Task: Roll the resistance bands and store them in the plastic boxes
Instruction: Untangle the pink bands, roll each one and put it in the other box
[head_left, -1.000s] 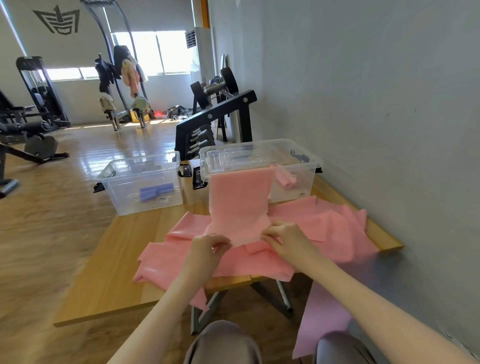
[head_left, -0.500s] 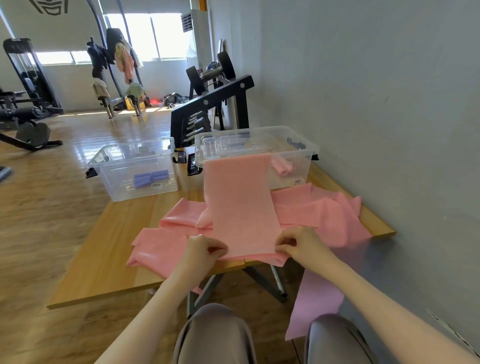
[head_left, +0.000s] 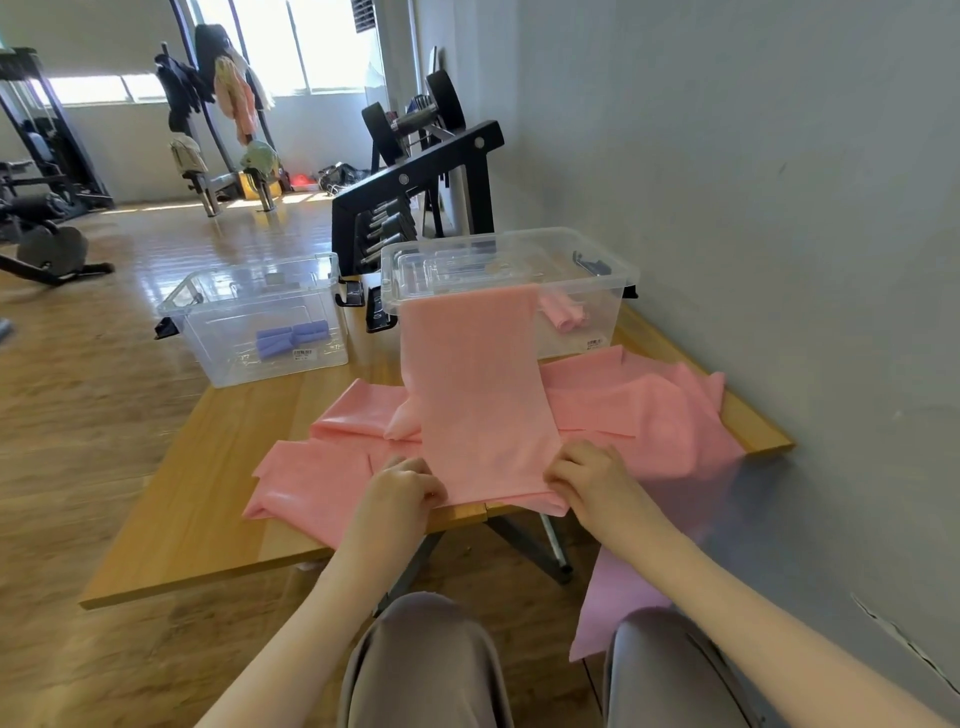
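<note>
- The left hand (head_left: 402, 488) pinches the near left corner of a pink band (head_left: 475, 395), fingers curled on its edge.
- The right hand (head_left: 592, 480) pinches the near right corner of the same band, fingers curled likewise.
- This band runs as a flat strip from the hands at the near edge of the table (head_left: 218, 467) up and over the front rim of the right box (head_left: 597, 291).
- More pink bands (head_left: 654, 410) lie loose and crumpled on the table under and to both sides of the strip; one end hangs off the near right edge toward the floor.
- The right box is clear plastic and stands at the far right of the table, near the wall; a clear lid (head_left: 457, 262) rests in its top and a small pink roll (head_left: 563, 314) shows inside through the front wall.
- The left box (head_left: 208, 332), also clear and open, stands at the far left of the table, well apart from the hands; purple rolls (head_left: 293, 338) lie on its bottom.
- Beyond the table stands a black dumbbell rack (head_left: 410, 192).
- The person's knees, in grey trousers, show below the table's near edge.
</note>
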